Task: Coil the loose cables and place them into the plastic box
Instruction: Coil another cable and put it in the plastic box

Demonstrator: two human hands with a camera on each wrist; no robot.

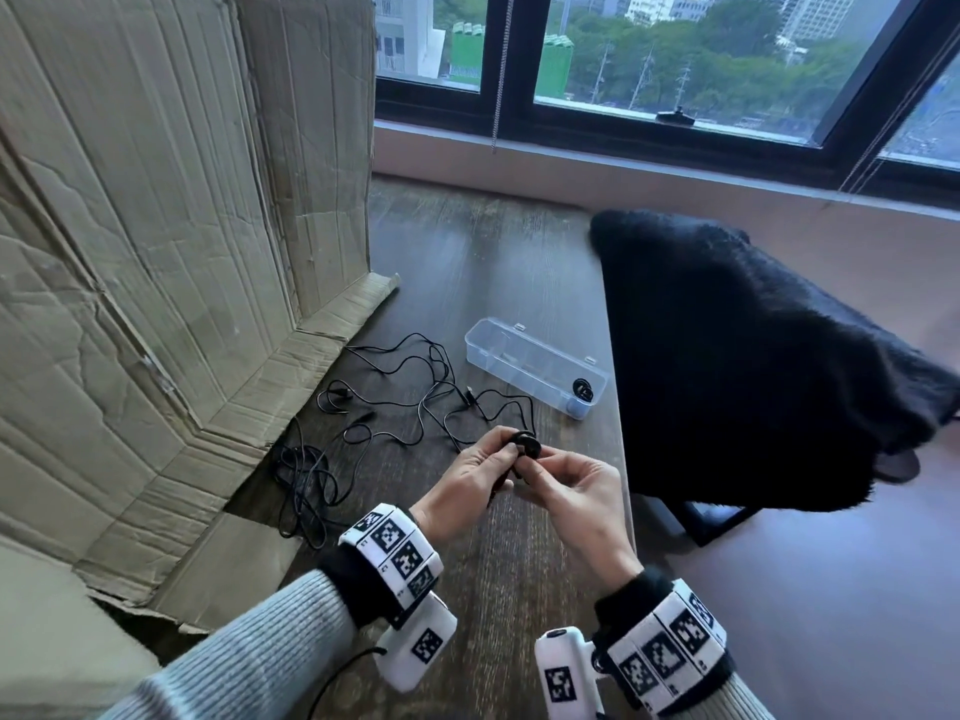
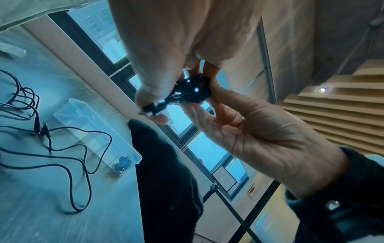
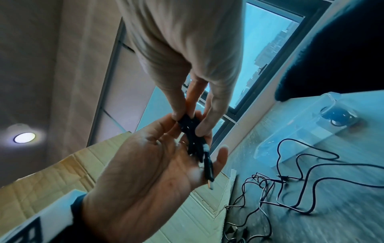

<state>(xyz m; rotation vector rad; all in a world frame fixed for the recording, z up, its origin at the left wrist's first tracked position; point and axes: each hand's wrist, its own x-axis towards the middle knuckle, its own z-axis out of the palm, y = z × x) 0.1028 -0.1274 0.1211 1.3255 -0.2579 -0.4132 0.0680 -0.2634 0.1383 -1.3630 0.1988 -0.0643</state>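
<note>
Both hands hold a small black coiled cable (image 1: 525,445) above the dark wooden table (image 1: 519,563). My left hand (image 1: 505,452) pinches its left side, and my right hand (image 1: 544,462) pinches its right side. In the left wrist view the coil (image 2: 191,90) is a tight bundle with a plug end sticking out by the left fingertips (image 2: 145,98). The right wrist view shows the coil (image 3: 190,128) with its connector (image 3: 208,171) hanging over the left palm. A clear plastic box (image 1: 519,335) lies open beyond the hands, with one coiled cable (image 1: 582,391) at its near end. Loose black cables (image 1: 415,387) sprawl on the table left of the box.
A large creased cardboard sheet (image 1: 156,252) stands along the table's left side, its flap lying on the tabletop. A black fuzzy cloth (image 1: 753,366) drapes over a chair just past the table's right edge. Another tangle of cable (image 1: 306,475) lies by the cardboard. A window runs behind.
</note>
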